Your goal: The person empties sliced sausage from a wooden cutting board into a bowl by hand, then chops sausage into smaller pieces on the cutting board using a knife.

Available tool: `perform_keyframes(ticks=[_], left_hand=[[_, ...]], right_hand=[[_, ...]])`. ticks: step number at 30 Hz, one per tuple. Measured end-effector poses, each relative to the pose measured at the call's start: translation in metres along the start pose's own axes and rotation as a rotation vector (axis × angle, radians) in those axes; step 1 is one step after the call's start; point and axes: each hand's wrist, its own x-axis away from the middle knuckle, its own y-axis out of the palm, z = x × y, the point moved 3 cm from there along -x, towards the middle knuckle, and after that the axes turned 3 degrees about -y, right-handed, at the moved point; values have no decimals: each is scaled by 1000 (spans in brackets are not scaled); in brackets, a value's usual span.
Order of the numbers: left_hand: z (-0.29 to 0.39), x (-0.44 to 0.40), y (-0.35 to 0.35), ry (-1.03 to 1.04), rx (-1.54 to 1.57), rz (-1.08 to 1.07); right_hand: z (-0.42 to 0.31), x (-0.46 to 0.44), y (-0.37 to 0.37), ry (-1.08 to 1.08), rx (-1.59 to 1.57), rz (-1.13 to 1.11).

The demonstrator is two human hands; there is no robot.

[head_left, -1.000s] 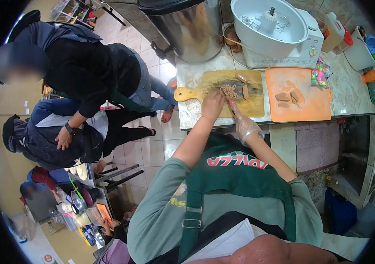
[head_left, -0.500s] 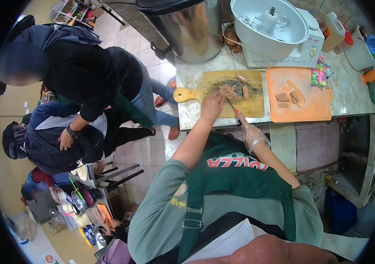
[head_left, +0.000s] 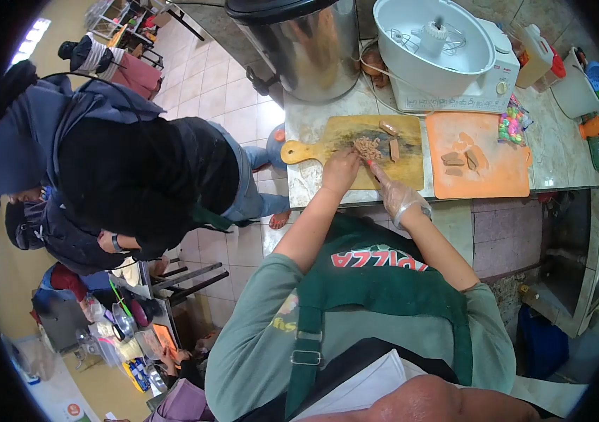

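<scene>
A wooden cutting board (head_left: 406,176) with a rounded handle lies on the counter. Diced brown sausage (head_left: 368,148) is heaped near its middle, beside two uncut sausage pieces (head_left: 394,150). My left hand (head_left: 342,171) rests at the near left of the heap, fingers bent and pressed together; what is under the fingertips is hidden. In a clear plastic glove, my right hand (head_left: 399,195) is closed on a knife (head_left: 369,162) with a red part on its handle. The blade is mostly hidden between the hands, by the diced pieces.
To the right, an orange cutting board (head_left: 482,185) carries several brown pieces (head_left: 453,160). A white stand mixer (head_left: 447,91) and a large metal container (head_left: 306,56) stand behind. A colourful packet (head_left: 512,124) lies by the orange board. Another person (head_left: 138,169) stands at the left.
My right hand and the knife have moved slightly left and away from me, closer to my left hand. The person at the left has leaned and shifted; another person further back has come into view.
</scene>
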Motion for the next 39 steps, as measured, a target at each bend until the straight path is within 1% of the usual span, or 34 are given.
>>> perform_keyframes(ticks=[5,8,10,14,18,20,23,25,30,32,34,39], left_hand=[[4,0,-3,-10,3,-3],[5,-1,-4,8,21,33],[6,-1,-6,-5,11,32],[4,0,-4,-61,40,18],[7,-3,-8,-48,6,-4],[7,-3,-9,-93,-6,-17],[5,-3,-7,-103,-19,-14],[5,-4,-7,-105,1,-10],[1,-1,-6,-143,31,-28],[2,2,-7,-108,104,57],[1,2,-5,-105,96,62],[-2,3,-3,-97,83,94]], right_hand=[[-3,-11,5,28,48,-13],[-5,4,5,33,-29,42],[-8,27,-4,148,8,-96],[0,43,-3,177,-23,-140],[-1,42,-7,163,-86,-119],[-3,38,-7,171,-91,-112],[-4,28,-3,128,-106,-108],[-6,20,4,54,-58,-23],[-4,-2,17,-4,10,21],[-13,-4,11,-12,37,47],[-18,-2,5,80,-104,-72],[-11,27,8,160,-61,-123]])
